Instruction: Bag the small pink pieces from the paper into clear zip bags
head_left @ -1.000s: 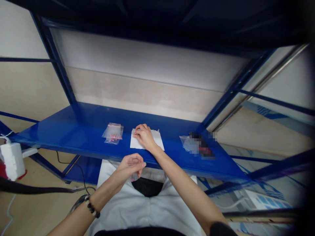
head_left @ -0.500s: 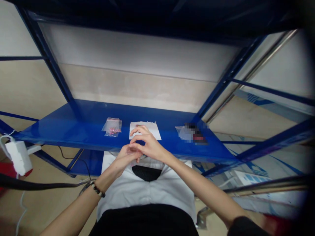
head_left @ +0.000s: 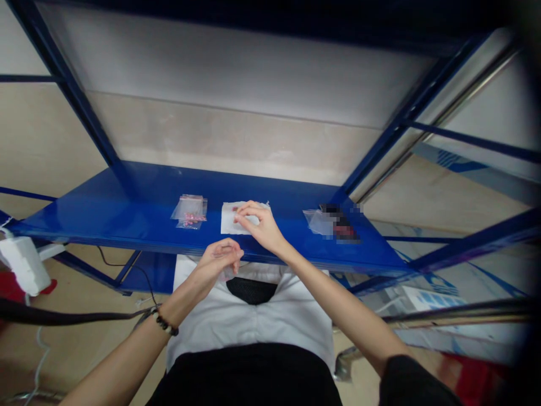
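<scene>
My left hand is closed at the front edge of the blue shelf, its fingers curled round a small clear plastic bag that hangs below them. My right hand hovers over a white cloth or paper sheet, thumb and fingertips drawn together in a pinch. Whatever lies between those fingertips is too small to make out. Close to them, a small reddish-brown spot or piece shows on the sheet.
On the blue shelf, clear zip bags with pink-red bits lie to the left. Another clear bag lies at the right beside a blurred-out dark item. A white power adapter hangs at the far left.
My right hand has parted from my left and moved forward and right over the white sheet. My left hand stays near the shelf edge. The view has shifted slightly.
</scene>
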`<state>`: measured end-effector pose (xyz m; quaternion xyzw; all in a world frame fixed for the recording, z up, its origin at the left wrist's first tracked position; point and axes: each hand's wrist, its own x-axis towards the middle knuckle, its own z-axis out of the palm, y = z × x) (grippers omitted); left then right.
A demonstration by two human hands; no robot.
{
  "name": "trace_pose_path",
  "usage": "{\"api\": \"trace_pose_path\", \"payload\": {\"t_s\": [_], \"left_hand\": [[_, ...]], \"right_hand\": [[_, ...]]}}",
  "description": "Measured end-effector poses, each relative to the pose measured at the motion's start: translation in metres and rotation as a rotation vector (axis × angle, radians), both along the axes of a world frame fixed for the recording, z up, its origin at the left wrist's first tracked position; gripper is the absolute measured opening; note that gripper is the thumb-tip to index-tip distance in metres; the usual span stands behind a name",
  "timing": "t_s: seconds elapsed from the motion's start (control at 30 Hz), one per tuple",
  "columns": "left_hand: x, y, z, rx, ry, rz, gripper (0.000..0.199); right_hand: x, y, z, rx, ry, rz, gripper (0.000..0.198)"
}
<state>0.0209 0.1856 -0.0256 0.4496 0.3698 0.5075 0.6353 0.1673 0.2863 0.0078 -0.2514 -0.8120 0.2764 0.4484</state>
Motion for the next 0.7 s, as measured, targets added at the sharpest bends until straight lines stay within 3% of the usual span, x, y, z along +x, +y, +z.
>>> {"api": "trace_pose_path", "payload": {"t_s": [0.13,0.27,0.43,0.7], "left_hand": [[-0.002,-0.003,-0.005,-0.011,-0.028,-0.012,0.022],[-0.003,-0.001,-0.007,0.002,0.054,-0.03,0.024],[-0.003,0.001,-0.009,-0.029,0.157,-0.016,0.029],[0.0,0.006,-0.025,-0.099,0.143,0.019,0.036]], "right_hand": [[0.007,0.041,-0.012,0.088,-0.013,-0.239,0.017],[0.016,0.074,-0.032,0.116,-0.115,-0.325,0.007],[0.024,0.087,-0.053,0.126,-0.208,-0.329,0.007],[0.021,0.082,-0.052,0.198,-0.332,-0.184,0.006]]}}
